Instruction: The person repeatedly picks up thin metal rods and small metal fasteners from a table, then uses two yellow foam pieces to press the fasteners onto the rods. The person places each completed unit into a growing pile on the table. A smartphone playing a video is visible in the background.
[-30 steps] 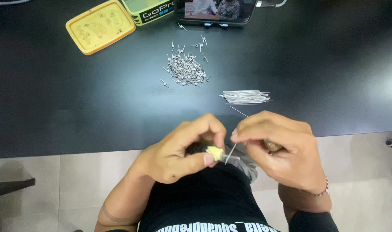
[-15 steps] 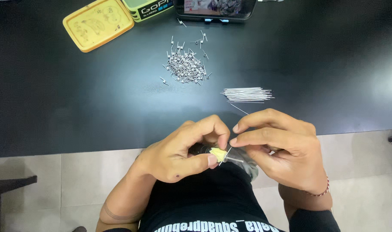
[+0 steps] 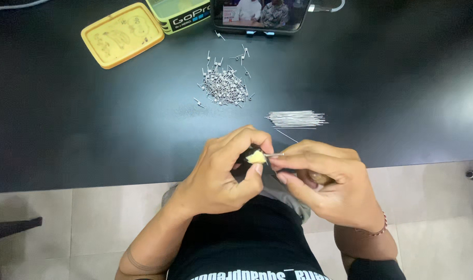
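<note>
Black table [image 3: 91, 129] bears wire coils [image 3: 224, 86], straight wires [image 3: 296, 119]; both hands' fingers pinch a yellow tool [image 3: 256, 156].

Two hands: left hand [image 3: 221, 171], right hand [image 3: 324, 181]. One yellow lid [image 3: 122, 35]. One green case [image 3: 182, 13]. One phone [image 3: 259, 14]. One heap of wire coils [image 3: 225, 85], uncountable. One bundle of straight wires [image 3: 296, 119]. One worktop [image 3: 392, 78].

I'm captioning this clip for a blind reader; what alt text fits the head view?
Seen from above, a person's left hand pinches a small yellow piece while the right hand holds a thin metal wire against it, at the edge of a black table. Farther back lie a pile of small wire coils, a bundle of straight wires and a yellow lid.
</note>
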